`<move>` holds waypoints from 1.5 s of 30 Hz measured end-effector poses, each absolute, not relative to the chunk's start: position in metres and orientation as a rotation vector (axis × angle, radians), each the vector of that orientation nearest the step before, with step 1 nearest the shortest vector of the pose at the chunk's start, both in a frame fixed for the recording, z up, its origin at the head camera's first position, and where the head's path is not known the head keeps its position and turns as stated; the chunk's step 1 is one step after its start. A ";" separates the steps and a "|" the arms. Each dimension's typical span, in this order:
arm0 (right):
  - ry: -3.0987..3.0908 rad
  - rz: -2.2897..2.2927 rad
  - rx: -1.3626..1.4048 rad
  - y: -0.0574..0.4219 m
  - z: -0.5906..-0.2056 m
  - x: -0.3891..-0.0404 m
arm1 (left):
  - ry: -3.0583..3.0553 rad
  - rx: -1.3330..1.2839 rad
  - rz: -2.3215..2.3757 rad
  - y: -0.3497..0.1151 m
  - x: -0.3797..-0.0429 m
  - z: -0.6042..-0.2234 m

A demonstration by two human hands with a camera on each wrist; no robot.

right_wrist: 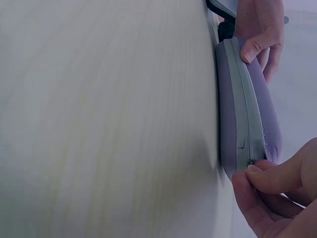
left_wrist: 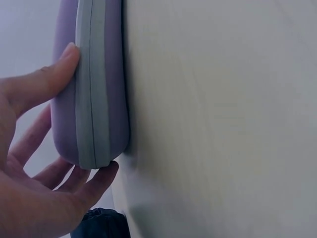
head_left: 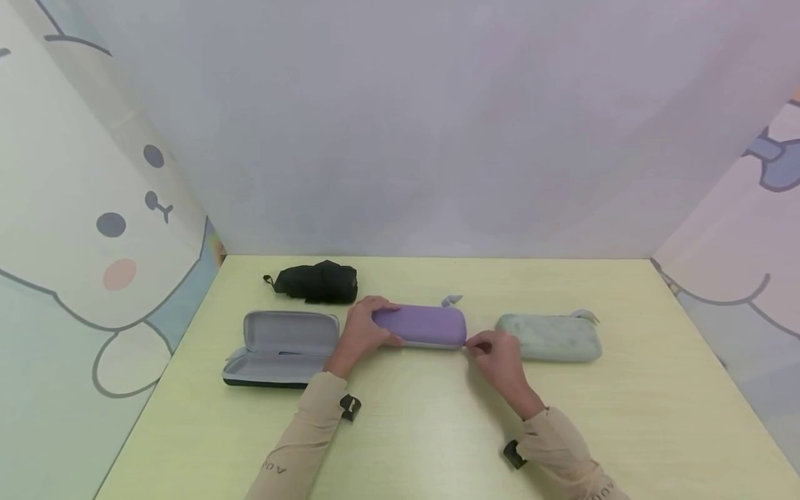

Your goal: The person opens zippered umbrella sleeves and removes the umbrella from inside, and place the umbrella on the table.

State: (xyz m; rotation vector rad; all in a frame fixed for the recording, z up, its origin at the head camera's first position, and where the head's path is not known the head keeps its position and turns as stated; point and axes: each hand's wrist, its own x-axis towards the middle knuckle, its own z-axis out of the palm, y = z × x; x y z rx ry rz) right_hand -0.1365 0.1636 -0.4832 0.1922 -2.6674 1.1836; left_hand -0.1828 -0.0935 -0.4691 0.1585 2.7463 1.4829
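A purple hard-shell zip case (head_left: 431, 325) with a grey zipper band lies on the table, its lid down. Around its left end my left hand (head_left: 365, 330) holds it; in the left wrist view the thumb (left_wrist: 64, 64) presses the band's edge and the fingers curl about the end. At the front right corner my right hand (head_left: 500, 357) pinches the small zipper pull (right_wrist: 251, 162), mostly hidden by thumb and fingertip. Along the front, the band's two halves (right_wrist: 242, 99) meet in a thin line.
To the left stands an opened case (head_left: 290, 333) with grey lining. Behind it lies a black folded pouch or umbrella-like bundle (head_left: 319, 282). A pale green case (head_left: 553, 338) with a strap lies right of my right hand. A wall (head_left: 437, 139) rises behind the yellow table (head_left: 425, 430).
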 end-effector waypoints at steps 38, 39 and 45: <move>-2.514 1.163 0.225 0.137 -0.488 -0.120 | 2.758 0.153 1.480 -0.094 -0.184 -0.471; -2.513 1.165 0.224 0.136 -0.488 -0.120 | 2.755 0.154 1.484 -0.094 -0.184 -0.471; -2.498 1.187 0.219 0.129 -0.491 -0.119 | 2.749 0.146 1.481 -0.093 -0.185 -0.472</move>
